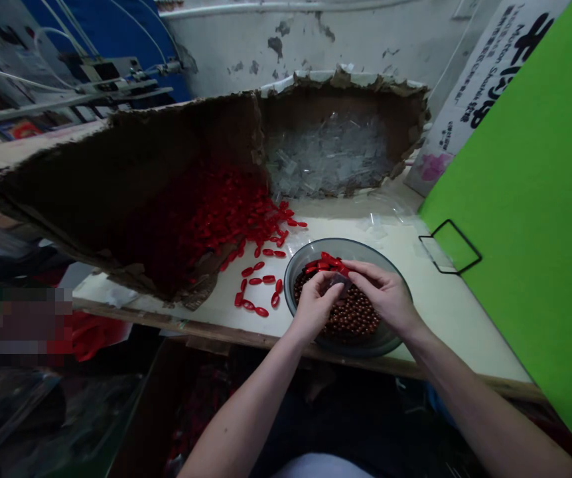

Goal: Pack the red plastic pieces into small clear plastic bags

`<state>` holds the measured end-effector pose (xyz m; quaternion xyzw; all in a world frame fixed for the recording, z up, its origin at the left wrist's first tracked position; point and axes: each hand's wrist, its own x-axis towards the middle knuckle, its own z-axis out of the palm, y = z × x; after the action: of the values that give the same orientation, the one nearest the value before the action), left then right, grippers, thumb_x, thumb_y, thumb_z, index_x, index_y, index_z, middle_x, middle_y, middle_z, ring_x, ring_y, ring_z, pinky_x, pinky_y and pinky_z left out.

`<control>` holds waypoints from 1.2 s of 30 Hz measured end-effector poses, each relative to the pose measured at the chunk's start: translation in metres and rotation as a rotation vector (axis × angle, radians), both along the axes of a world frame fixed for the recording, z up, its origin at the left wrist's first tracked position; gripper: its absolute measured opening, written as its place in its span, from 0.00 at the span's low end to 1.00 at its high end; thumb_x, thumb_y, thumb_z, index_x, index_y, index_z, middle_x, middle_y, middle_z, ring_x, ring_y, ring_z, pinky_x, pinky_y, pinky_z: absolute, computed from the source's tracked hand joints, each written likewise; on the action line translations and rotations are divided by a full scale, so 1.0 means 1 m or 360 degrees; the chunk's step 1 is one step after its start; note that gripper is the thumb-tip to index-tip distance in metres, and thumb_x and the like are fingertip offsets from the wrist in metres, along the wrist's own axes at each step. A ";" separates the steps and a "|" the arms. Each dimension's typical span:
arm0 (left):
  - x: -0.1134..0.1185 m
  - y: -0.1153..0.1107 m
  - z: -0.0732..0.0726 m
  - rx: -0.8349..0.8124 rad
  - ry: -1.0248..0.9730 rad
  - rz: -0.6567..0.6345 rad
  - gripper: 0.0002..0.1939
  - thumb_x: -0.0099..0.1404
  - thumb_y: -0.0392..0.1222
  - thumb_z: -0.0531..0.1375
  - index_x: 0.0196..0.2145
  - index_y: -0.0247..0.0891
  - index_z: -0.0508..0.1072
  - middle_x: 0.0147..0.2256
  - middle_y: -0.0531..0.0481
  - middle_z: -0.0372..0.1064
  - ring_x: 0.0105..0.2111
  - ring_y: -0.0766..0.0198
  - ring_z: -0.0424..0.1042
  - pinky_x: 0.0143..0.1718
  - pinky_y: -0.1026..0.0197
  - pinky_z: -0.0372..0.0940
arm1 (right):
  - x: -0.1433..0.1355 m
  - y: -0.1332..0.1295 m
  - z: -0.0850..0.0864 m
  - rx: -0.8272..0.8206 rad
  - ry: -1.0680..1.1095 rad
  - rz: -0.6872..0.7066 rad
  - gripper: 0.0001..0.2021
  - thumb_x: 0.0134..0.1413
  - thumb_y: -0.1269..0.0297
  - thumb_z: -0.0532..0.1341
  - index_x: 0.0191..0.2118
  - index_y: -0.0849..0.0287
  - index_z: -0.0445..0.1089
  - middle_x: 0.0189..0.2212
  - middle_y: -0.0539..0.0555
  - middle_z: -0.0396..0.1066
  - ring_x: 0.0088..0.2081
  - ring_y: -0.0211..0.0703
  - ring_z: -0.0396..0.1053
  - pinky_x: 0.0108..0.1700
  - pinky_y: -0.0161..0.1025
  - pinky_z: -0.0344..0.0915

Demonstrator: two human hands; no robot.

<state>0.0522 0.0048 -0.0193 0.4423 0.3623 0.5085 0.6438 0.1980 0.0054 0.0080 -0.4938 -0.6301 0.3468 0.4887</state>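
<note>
Both hands meet over a grey bowl (399, 342) of brown round beads (358, 318). My left hand (316, 305) is closed, its thumb and fingers pinching a small see-through plastic sleeve (342, 287), which looks dark against the beads. My right hand (388, 299) is closed too, thumb and index finger at the sleeve's upper edge beside a red capsule-shaped piece (344, 271). Whether that piece is inside the sleeve I cannot tell. More red pieces (323, 264) lie on the beads just behind my fingers.
A torn cardboard box (186, 126) stands behind, with a heap of red pieces (226, 206) at left and clear plastic sleeves (330, 156) at right. Loose red pieces (261, 309) lie on the white table (445, 318). A green panel (529, 199) with a black wire handle (452, 249) borders the right.
</note>
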 end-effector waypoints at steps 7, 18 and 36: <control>0.000 0.000 -0.004 0.0027 0.0060 0.0031 0.13 0.58 0.46 0.61 0.40 0.36 0.70 0.35 0.50 0.68 0.37 0.64 0.68 0.28 0.67 0.68 | -0.006 -0.002 -0.006 0.0003 0.0078 -0.0085 0.12 0.55 0.61 0.61 0.44 0.51 0.76 0.47 0.52 0.75 0.50 0.47 0.70 0.60 0.51 0.57; -0.001 -0.001 -0.006 0.0001 0.0077 0.0036 0.14 0.60 0.45 0.60 0.42 0.37 0.71 0.37 0.49 0.69 0.38 0.63 0.69 0.31 0.66 0.69 | -0.005 -0.002 -0.006 -0.0168 0.0209 -0.0076 0.12 0.54 0.59 0.62 0.44 0.53 0.77 0.44 0.52 0.77 0.49 0.48 0.71 0.59 0.50 0.59; -0.002 0.000 -0.007 0.0059 0.0130 0.0098 0.15 0.62 0.45 0.58 0.45 0.36 0.73 0.40 0.47 0.73 0.32 0.68 0.67 0.28 0.68 0.62 | -0.021 -0.013 -0.018 0.0192 -0.0156 -0.0205 0.13 0.59 0.62 0.57 0.47 0.53 0.74 0.48 0.53 0.74 0.53 0.46 0.68 0.59 0.47 0.59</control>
<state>0.0503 0.0052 -0.0262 0.4632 0.3923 0.5162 0.6043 0.1768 -0.0076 -0.0099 -0.5195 -0.6399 0.2516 0.5073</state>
